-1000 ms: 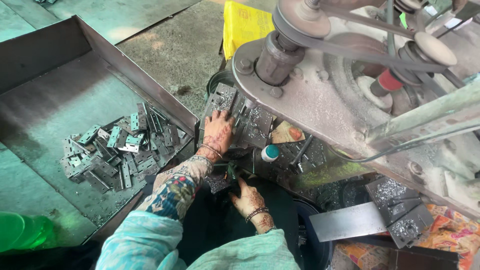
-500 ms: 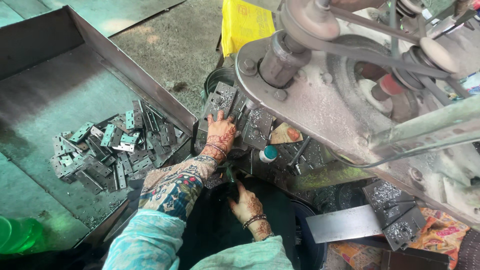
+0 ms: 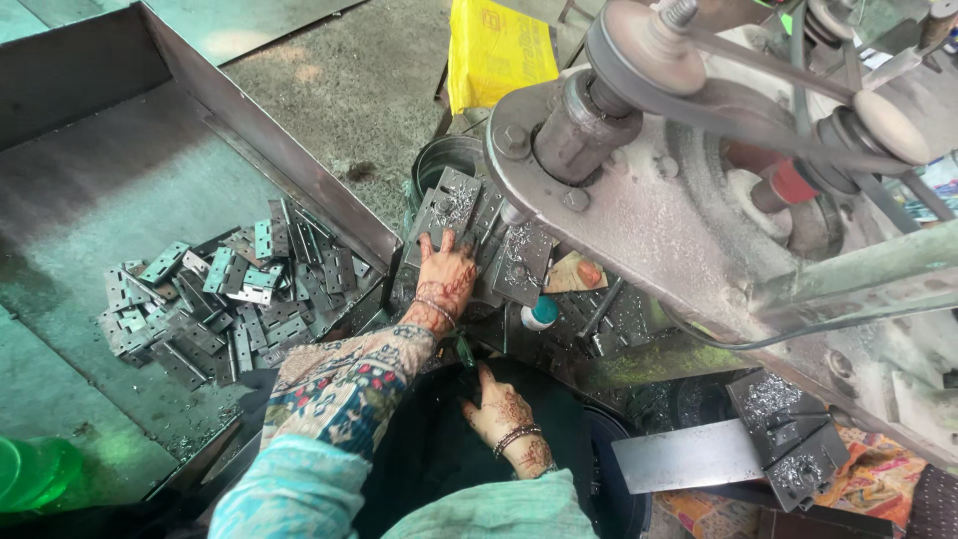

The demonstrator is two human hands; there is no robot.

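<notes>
Both hands are seen from above, below the belt-driven machine that fills the upper right of the view. Its grey body and pulley hang over the work spot.

Just under the machine's round shaft, the left hand is laid flat with fingers spread on a cluster of grey metal plates dusted with shavings; nothing is gripped, the plates are only pressed by palm and fingertips. Bangles are worn at the wrist, and a patterned sleeve covers the forearm.

Lower down, farther from the machine and close to the body, the right hand is held over a dark round tub, fingers loosely curled and pointing up toward a small green object. Whether that object is actually gripped cannot be told.

Left of the machine, a heap of small metal hinges is spread on a sloped steel tray. A white bottle with a teal cap is stood right of the left hand, under the machine. A yellow bag is seen beyond the machine, on the floor.
</notes>
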